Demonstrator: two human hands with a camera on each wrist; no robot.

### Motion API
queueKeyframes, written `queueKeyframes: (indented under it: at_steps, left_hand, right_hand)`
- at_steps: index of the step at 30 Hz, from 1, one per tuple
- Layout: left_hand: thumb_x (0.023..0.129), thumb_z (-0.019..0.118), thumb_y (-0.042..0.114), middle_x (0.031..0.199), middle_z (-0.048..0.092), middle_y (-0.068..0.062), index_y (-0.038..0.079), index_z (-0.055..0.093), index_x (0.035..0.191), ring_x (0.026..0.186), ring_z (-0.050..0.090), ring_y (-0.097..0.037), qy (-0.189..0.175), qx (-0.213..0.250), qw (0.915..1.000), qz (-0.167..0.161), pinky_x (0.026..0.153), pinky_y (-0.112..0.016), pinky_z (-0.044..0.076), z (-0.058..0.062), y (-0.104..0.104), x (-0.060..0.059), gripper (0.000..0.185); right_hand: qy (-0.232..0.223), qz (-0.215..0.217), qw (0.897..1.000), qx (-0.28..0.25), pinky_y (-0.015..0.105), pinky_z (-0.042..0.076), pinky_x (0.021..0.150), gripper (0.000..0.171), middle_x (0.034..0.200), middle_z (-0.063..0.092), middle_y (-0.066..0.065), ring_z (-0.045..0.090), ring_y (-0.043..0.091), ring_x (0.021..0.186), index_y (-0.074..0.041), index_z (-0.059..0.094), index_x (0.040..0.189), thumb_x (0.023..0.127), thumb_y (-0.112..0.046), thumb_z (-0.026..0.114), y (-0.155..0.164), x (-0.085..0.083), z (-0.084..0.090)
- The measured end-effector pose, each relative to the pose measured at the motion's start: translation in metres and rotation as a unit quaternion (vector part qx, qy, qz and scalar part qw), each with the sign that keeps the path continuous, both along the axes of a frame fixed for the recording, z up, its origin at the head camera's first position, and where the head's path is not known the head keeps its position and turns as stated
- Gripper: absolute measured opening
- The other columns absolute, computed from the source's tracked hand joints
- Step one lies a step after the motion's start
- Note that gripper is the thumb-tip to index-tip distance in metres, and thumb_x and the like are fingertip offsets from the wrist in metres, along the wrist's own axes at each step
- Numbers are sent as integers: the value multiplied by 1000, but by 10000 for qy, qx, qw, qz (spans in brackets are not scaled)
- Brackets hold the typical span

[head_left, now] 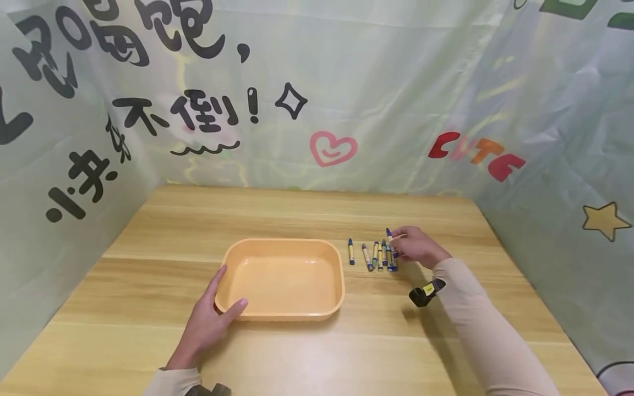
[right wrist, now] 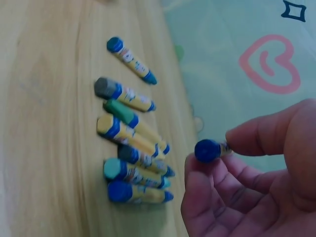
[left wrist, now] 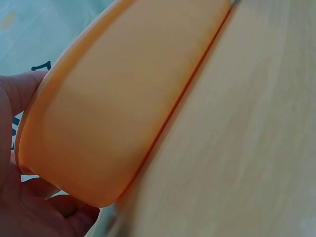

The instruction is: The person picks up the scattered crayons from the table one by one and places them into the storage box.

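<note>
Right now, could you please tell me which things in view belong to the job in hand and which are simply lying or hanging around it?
Seemingly in the job:
blue crayon, pinched in the right grip
seven other crayons
orange tray, held by the left grip

Seemingly just surroundings:
wooden table
printed cloth

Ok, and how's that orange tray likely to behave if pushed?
The orange tray probably slides rather than tips, being wide and shallow. It's likely stiff: no bend shows where the left hand grips it. Its glossy inside may feel slippery.

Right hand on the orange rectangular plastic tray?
No, the right hand pinches a blue-ended wrapped crayon; the left hand grips the tray.
</note>
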State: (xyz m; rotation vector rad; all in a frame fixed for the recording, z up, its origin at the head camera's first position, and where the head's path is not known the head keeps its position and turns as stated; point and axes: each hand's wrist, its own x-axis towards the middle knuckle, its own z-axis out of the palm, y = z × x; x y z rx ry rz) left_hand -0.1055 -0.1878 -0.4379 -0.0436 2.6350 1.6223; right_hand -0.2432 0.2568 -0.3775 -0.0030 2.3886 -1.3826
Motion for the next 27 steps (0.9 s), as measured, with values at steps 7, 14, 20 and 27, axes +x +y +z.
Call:
queueKeyframes:
  at_steps: [7,14,20,27]
  left_hand:
    - [88,70,38,148,34,-27,26,12,157,90,61,-29,63,-12,10000,12,65,-31,51,1,0,0,91]
    - [87,72,35,141,42,-25,28,13,157,74,59,-24,-42,89,9999,63,56,-32,51,0,-1,1,92]
    - [87,73,35,145,38,-25,27,14,157,81,61,-24,-1,147,9999,71,59,-31,52,-1,0,1,91]
    - [86,73,37,137,44,-25,31,13,156,59,56,-21,-144,116,9998,75,49,-31,48,1,0,0,92]
  right_hand:
    - [-201,195,9991,-323,37,53,76,49,83,44,7,46,16,72,13,32,139,98,-7,47,-13,-1,9]
    - [-240,473,9976,-448,41,54,79,48,76,43,6,46,17,69,11,30,140,98,-7,47,-27,-1,14]
    - [-187,579,9973,-410,42,54,76,46,77,44,6,48,17,70,9,34,137,96,-7,49,-40,-3,17]
    - [-221,697,9963,-446,45,54,78,46,80,44,7,49,19,72,7,35,137,96,-8,52,-56,-6,21]
